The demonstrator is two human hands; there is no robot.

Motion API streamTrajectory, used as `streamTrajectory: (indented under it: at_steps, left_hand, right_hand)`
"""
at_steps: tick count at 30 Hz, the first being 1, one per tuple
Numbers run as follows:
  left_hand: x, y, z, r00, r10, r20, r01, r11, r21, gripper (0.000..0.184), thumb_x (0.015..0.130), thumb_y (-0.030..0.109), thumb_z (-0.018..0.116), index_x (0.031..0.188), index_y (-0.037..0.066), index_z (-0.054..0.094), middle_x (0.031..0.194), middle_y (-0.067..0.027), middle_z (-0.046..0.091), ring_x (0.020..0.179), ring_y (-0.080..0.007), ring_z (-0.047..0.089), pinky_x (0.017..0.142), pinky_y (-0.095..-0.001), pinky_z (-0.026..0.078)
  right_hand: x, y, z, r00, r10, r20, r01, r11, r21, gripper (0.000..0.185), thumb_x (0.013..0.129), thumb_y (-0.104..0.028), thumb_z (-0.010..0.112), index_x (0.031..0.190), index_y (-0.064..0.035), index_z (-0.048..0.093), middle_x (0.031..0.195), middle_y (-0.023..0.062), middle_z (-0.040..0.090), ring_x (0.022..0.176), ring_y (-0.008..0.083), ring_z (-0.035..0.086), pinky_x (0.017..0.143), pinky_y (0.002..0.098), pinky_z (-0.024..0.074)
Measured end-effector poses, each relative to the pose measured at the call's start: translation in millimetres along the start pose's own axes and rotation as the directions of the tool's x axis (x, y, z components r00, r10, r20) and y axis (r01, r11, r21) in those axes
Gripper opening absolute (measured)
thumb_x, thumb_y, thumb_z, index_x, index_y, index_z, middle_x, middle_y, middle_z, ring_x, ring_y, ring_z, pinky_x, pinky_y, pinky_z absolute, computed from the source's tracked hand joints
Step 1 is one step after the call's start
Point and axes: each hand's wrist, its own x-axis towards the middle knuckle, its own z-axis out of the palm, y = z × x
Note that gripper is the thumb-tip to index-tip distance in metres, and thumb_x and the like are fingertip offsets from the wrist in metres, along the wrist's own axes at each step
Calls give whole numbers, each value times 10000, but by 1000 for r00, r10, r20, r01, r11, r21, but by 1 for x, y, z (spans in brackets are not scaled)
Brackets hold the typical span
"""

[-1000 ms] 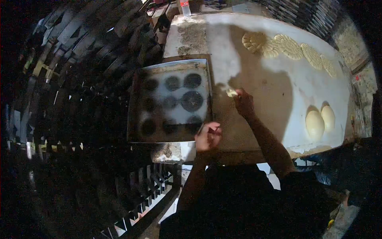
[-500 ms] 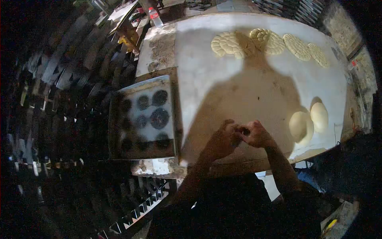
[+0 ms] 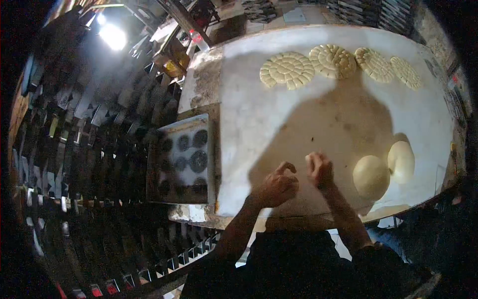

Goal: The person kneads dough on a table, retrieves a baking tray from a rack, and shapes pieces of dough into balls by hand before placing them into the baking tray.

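Observation:
Above the near part of the pale tabletop [image 3: 239,164], my left hand [image 3: 281,187] has its index finger hooked and held apart from the others. Nothing shows in it. A short gap separates it from my right hand [image 3: 320,169], whose fingers are curled in. Whatever those fingers hold, if anything, is hidden. To the right of my right hand lie two smooth, rounded lumps of dough, the nearer dough lump [image 3: 371,178] and the farther dough lump [image 3: 401,162], side by side. My shadow falls across the table between my hands and the far side.
Along the far side lie several flat dough rounds cut into segments, the leftmost dough round [image 3: 287,70] being the largest. At left stands a metal tray [image 3: 211,149] with dark round marks. A bottle with a red label [image 3: 199,40] stands at the far left corner. A bright light [image 3: 113,37] glows upper left.
My hands were touching each other and are now apart, the left one lower and to the left. The camera view has shifted, bringing the bright light into sight.

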Motion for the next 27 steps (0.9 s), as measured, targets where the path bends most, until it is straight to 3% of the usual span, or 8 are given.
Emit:
streamTrajectory:
  at_steps: [2, 4, 9, 12, 17, 22, 24, 27]
  left_hand:
    - [-12, -37, 6, 904, -371, -210, 146, 732, -665, 120, 840, 90, 618, 949, 47, 647, 972, -111, 658, 1146, -323, 511, 965, -407, 456]
    - [-19, -25, -41, 880, -167, -445, 196, 980, 20, 167, 805, 63, 616, 966, 55, 660, 987, -141, 665, 1096, -325, 542, 986, -380, 438]
    - [-94, -181, 36, 664, -534, -524, 740, 573, 353, 672, 875, 415, 666, 1412, 141, 369, 1184, -234, 567, 964, -403, 601, 857, -471, 504]
    - [-94, -98, 59, 168, -694, -700, 815, 497, -296, 707, 882, 350, 656, 1463, 115, 329, 1102, -221, 574, 925, -422, 598, 831, -543, 495]
    - [-168, -80, 142, 900, -435, -33, 385, 755, 530, 325, 909, 245, 582, 1140, 16, 581, 1073, -200, 616, 1049, -382, 578, 960, -507, 443]
    - [-125, -143, 129, 657, -523, -542, 441, 851, -286, 239, 830, 216, 643, 1030, 87, 615, 985, -145, 571, 977, -348, 540, 922, -533, 393]
    - [-70, -117, 110, 857, -286, -429, 457, 804, 379, 210, 808, 214, 662, 983, 101, 631, 986, -118, 579, 968, -342, 541, 905, -539, 389]
    - [-85, -91, 152, 868, -289, -403, 429, 845, 318, 193, 816, 221, 658, 973, 109, 651, 991, -99, 608, 988, -339, 550, 932, -512, 404]
  right_hand:
    - [12, 37, -2, 960, 252, 122, -248, 968, -43, 117, 905, -110, 617, 919, 3, 642, 812, 147, 612, 690, 239, 624, 651, 373, 522]
    - [26, 19, -16, 989, 114, 95, -112, 993, -27, 144, 927, -114, 598, 927, 25, 635, 810, 149, 603, 678, 248, 614, 657, 380, 517]
    - [6, -24, -11, 974, 59, 220, -117, 959, 260, 149, 955, -131, 574, 930, 13, 601, 783, 144, 560, 674, 244, 603, 618, 367, 494]
    - [-29, -40, -16, 937, 188, 296, -263, 935, 239, 144, 969, -139, 549, 932, -3, 573, 794, 152, 554, 676, 255, 595, 622, 367, 485]
    - [-164, 64, -3, 985, -40, 168, 16, 990, 137, 214, 961, -202, 528, 907, 3, 554, 899, 204, 554, 878, 368, 551, 854, 499, 433]
    - [-56, 57, -15, 807, -39, 590, 217, 948, -234, 306, 909, -279, 563, 940, 26, 570, 1003, 259, 538, 1087, 442, 474, 1064, 633, 240]
    - [-78, 35, 33, 906, 10, 423, 90, 972, -216, 279, 906, -241, 546, 950, 33, 574, 1020, 254, 545, 1076, 444, 486, 1047, 623, 278]
    - [-139, 25, 45, 879, -58, 473, 162, 970, -182, 229, 903, -182, 525, 948, 36, 576, 1018, 245, 560, 1041, 426, 509, 1008, 584, 343]
